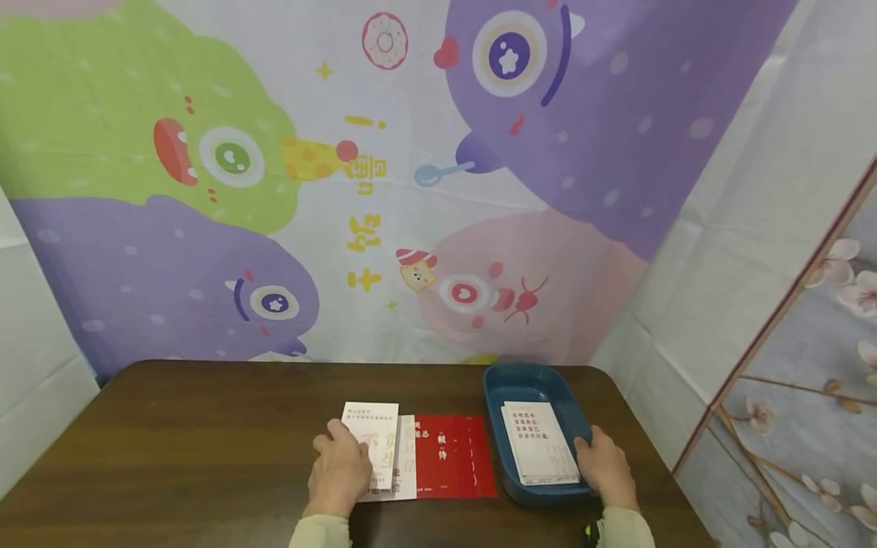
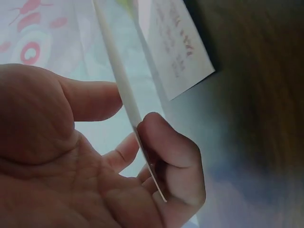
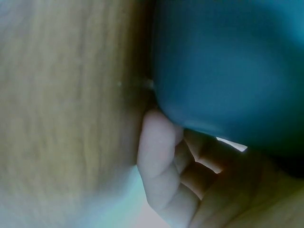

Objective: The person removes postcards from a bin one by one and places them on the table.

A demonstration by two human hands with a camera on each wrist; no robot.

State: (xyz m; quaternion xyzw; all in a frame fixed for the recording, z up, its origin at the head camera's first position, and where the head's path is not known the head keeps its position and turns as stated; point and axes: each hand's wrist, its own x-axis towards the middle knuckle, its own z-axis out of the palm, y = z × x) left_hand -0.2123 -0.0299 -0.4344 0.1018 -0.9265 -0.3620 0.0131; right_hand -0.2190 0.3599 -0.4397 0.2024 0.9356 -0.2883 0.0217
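Note:
My left hand (image 1: pixel 338 470) pinches a white printed card (image 1: pixel 373 426), thumb on one face and fingers on the other; the left wrist view shows this card (image 2: pixel 124 90) edge-on. Beneath it on the table lie a white card with grey characters (image 1: pixel 406 479) and a red card (image 1: pixel 455 457) beside it. At the right stands a blue plastic tray (image 1: pixel 505 464) holding a small stack of white cards (image 1: pixel 540 445). My right hand (image 1: pixel 606 466) grips the tray's right side, thumb at the rim. Up close, its fingers (image 3: pixel 159 147) curl against the tray's outer wall (image 3: pixel 213 71).
The dark brown wooden table (image 1: pixel 171 449) has rounded back corners. Behind it hangs a cloth with cartoon monsters (image 1: pixel 370 335). To the right is a wall covering with white blossoms (image 1: pixel 815 411).

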